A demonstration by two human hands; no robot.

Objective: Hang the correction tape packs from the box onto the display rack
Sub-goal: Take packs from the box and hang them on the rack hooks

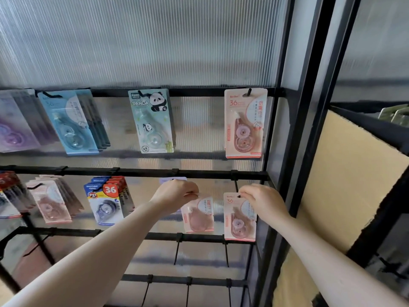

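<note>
Both my hands are raised to the second rail of the black display rack. My left hand pinches the top of a pink correction tape pack, which hangs tilted below its fingers. My right hand pinches the top right corner of another pink pack at the hole, by a black hook at the rack's right end. Whether either pack sits on a hook I cannot tell. The box is out of view.
On the upper rail hang a pink pack, a panda pack, blue packs and purple ones. The second rail carries blue-and-red packs and pink packs. Bare hooks stick out below. Cardboard stands to the right.
</note>
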